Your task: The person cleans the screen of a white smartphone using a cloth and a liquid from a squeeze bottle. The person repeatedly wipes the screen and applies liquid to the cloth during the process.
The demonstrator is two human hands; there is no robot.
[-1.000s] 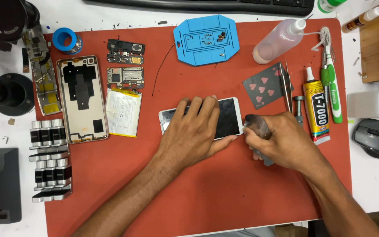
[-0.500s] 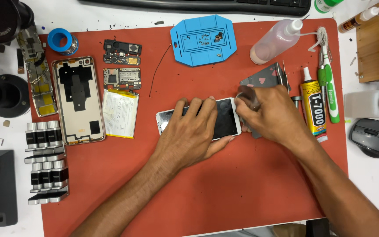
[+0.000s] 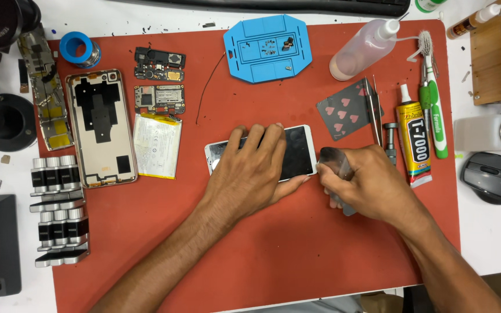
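Note:
A white-framed phone screen (image 3: 300,152) lies face up in the middle of a red work mat (image 3: 297,249). My left hand (image 3: 250,168) lies flat on it with fingers spread, covering most of the glass. My right hand (image 3: 372,182) is at the phone's right edge. It pinches a thin translucent plastic piece (image 3: 333,159) whose tip meets that edge.
Right of the phone lie a dark playing card (image 3: 343,110), tweezers (image 3: 372,110), a glue tube (image 3: 414,142) and a green toothbrush (image 3: 436,110). A squeeze bottle (image 3: 363,49) and blue parts tray (image 3: 267,49) sit behind. At left are a battery (image 3: 156,145), circuit boards (image 3: 159,98) and a phone back frame (image 3: 101,127).
My right hand went up along the phone's right side towards the playing card, then came back down to the right edge. My left hand stayed pressed on the screen.

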